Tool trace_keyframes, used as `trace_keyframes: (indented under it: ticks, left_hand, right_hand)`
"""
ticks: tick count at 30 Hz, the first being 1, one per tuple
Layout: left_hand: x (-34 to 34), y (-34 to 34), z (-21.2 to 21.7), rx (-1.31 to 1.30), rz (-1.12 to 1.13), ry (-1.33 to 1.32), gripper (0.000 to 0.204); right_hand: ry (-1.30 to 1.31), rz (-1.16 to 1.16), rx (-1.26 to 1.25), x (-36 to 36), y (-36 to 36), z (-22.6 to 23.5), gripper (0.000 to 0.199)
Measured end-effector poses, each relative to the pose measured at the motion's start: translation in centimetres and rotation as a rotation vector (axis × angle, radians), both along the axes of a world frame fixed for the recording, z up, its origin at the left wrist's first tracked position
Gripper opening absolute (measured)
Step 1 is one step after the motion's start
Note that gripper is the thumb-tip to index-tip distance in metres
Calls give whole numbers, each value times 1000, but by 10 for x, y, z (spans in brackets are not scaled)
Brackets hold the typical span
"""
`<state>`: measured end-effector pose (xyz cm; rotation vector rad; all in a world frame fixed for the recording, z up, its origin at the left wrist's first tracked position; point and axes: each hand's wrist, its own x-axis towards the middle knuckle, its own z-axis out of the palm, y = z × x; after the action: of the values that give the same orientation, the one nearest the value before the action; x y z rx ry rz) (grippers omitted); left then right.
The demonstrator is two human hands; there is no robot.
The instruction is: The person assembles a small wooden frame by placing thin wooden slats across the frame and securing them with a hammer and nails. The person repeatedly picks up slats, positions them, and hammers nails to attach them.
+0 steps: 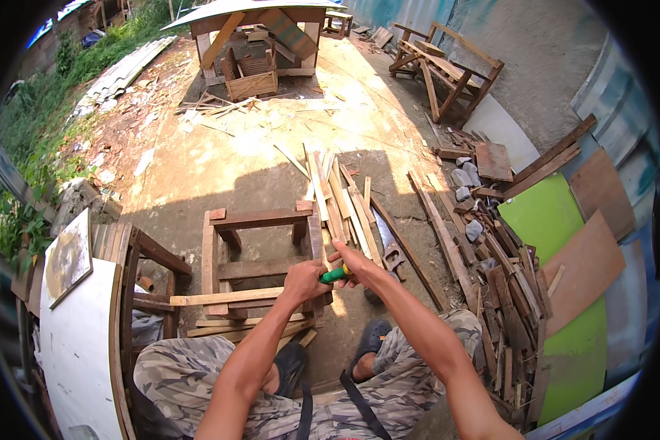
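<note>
My left hand point(306, 282) is closed around one end of a short green and yellow thing point(334, 276), shaped like a tool handle; its exact kind is hidden by my fingers. At the yellow end, my right hand point(354, 265) has its fingers curled on it. Both hands are over the near right corner of a wooden stool frame point(260, 218). A pale wood strip point(227, 297) lies across the frame's near side, its right end beside my left hand; whether they touch, I cannot tell.
Loose wood strips point(337, 202) and a handsaw point(392, 251) lie beyond my hands. Scrap wood point(510, 315) and stones point(462, 178) pile up at the right. A white-topped table point(81, 330) stands left. Farther off are a wooden bench point(447, 70) and a roofed wooden structure point(257, 44).
</note>
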<state>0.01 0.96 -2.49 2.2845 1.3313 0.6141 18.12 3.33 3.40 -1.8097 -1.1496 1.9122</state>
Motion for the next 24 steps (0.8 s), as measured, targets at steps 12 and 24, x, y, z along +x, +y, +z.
trace_keyframes:
  ticks: [12,24]
  left_hand:
    - [-6,-2,-5,33,85,-135,22]
    - [-34,-16,-39,-119,294,-597,20]
  right_hand:
    - [644,-562,456,-33,11,-24,57]
    - [541,-259,773,-118,20,-34,46]
